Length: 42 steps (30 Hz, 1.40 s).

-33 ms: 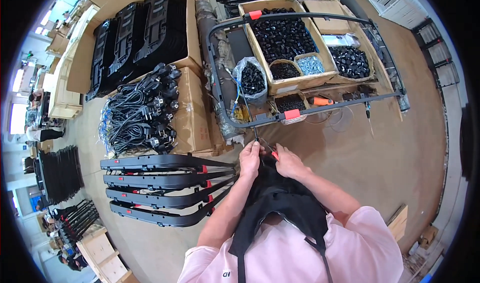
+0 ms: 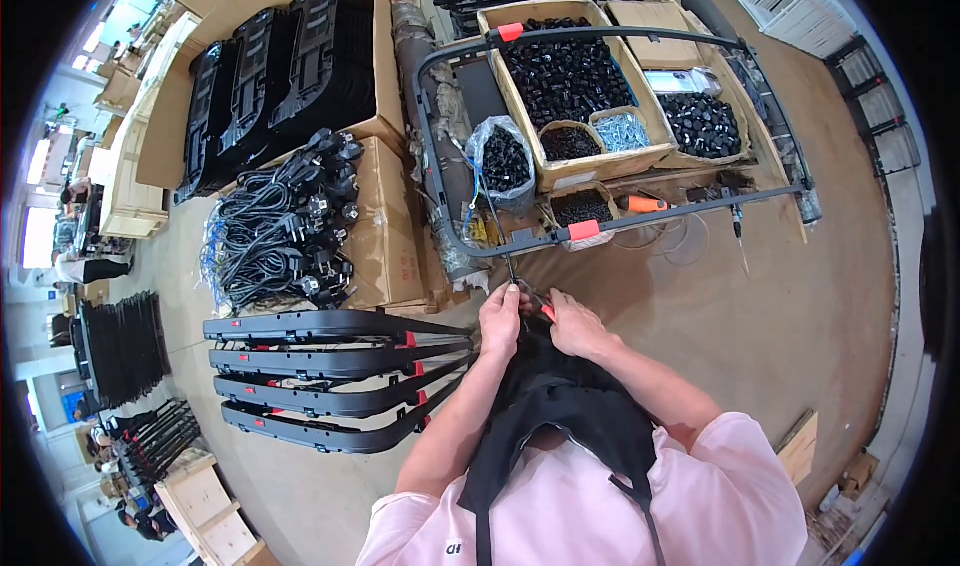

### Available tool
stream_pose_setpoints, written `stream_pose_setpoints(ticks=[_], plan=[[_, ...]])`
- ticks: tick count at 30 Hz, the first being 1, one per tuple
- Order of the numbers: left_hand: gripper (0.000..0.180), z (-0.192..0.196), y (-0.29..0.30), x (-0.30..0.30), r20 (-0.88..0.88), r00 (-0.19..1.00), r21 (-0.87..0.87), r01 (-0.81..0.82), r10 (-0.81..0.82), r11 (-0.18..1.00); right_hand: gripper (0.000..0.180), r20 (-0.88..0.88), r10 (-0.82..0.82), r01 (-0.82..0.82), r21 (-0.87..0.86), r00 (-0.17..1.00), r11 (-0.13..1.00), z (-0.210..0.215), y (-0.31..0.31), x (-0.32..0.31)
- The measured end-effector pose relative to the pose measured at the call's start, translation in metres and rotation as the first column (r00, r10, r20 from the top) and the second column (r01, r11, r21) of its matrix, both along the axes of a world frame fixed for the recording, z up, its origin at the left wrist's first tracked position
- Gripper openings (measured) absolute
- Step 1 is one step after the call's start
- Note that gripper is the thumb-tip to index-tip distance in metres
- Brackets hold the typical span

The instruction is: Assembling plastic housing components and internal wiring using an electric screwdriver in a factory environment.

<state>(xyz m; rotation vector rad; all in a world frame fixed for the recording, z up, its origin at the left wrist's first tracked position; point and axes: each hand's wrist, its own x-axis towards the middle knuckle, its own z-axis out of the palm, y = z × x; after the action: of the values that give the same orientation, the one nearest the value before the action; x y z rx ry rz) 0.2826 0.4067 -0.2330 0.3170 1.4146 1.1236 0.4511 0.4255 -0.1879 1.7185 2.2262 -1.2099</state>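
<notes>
My left hand (image 2: 499, 321) is closed with thumb and fingers pinched round a black cable (image 2: 509, 264). The cable runs up across the near bar of a black rounded frame (image 2: 640, 219), and loose blue wire ends (image 2: 474, 188) show near its far end. Just to the right, my right hand (image 2: 577, 324) is closed on a small red-handled tool (image 2: 548, 312), probably pliers. The tool's front points at the fingers of my left hand; its jaws are too small to make out. Both hands are close together in front of my black apron (image 2: 560, 391).
Beyond the frame stand a wooden box (image 2: 528, 166) of black parts and screws, and a plastic bag (image 2: 503, 194) of black pieces. Plugged cords (image 2: 290, 221) lie on a carton (image 2: 390, 236) at left. Several black curved bars (image 2: 300, 361) are beside my left arm.
</notes>
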Motion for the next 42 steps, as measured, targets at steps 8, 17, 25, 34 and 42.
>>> stream_pose_setpoints(ticks=[8, 17, 25, 34, 42], plan=[[0.031, -0.003, -0.002, 0.012, -0.341, 0.94, 0.069, 0.051, -0.025, 0.996, 0.07, 0.037, 0.148, -0.151, 0.064, 0.988, 0.987, 0.01, 0.009, -0.001], [0.037, 0.014, 0.015, -0.002, -0.179, 0.983, 0.011, 0.042, -0.039, 0.999, 0.09, 0.125, 0.289, -0.314, 0.292, 0.949, 0.903, 0.034, 0.022, 0.018], [0.034, 0.029, 0.033, -0.014, -0.138, 0.987, -0.011, 0.081, -0.081, 0.997, 0.102, -0.083, 0.18, -0.159, 0.215, 0.98, 0.964, 0.053, 0.009, 0.015], [0.036, 0.083, 0.073, -0.056, -0.925, 0.139, -0.235, 0.52, -0.353, 0.821, 0.094, -0.002, 0.054, -0.049, 0.399, 0.999, 0.915, 0.054, -0.025, -0.01], [0.044, 0.062, 0.125, -0.086, -0.928, -0.306, -0.37, 0.688, -0.213, 0.625, 0.09, 0.053, -0.078, 0.048, 0.421, 0.996, 0.906, 0.052, -0.034, -0.058]])
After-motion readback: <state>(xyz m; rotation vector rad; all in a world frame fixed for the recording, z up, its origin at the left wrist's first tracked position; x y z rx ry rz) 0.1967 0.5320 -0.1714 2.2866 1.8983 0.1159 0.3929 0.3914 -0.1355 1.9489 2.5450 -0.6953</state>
